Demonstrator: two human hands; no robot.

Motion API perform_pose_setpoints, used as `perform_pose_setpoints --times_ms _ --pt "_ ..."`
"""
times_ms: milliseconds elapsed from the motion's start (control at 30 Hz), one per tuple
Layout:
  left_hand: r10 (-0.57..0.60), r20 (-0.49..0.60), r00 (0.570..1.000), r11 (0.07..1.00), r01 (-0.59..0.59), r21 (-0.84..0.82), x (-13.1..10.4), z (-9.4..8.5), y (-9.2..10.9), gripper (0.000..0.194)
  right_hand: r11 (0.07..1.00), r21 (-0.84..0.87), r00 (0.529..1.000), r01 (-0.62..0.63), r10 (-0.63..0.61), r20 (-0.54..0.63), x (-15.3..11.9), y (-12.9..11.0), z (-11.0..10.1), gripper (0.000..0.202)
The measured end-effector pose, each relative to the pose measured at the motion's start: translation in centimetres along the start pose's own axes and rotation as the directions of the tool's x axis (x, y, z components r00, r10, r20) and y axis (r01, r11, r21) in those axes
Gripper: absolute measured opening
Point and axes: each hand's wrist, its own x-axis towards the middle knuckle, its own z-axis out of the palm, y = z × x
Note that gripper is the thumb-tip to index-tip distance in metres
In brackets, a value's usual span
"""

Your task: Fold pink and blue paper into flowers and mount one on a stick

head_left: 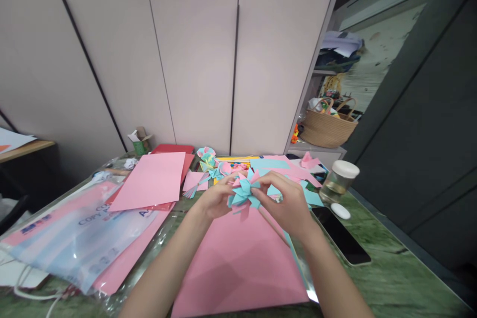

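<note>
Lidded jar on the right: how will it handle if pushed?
The jar may slide upright if pushed low, but might tip if pushed near its white lid. Its clear sides look smooth, so probably slippery. It seems part-filled with liquid, so likely heavier than empty.

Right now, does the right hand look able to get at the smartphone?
Probably yes: the smartphone lies uncovered on the green table, just outside the right forearm. The right hand would likely first have to let go of the folded-paper flower.
</note>
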Motion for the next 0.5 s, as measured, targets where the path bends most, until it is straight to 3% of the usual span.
perform_pose_setpoints --times_ms 233,500 --pt "-0.027 0.017 1.0 0.999 0.026 0.047 0.03 -0.36 0.25 0.028 1.0 -0.013 1.0 -0.015 0.015 0.026 -0.02 0.28 0.18 0.006" --pt "-0.001 0.016 1.0 0.993 -0.001 0.115 -0.39 -0.05 0.99 0.039 0.994 0.039 0.992 -0.1 0.097 0.075 0.29 0.65 -0.17 0.005"
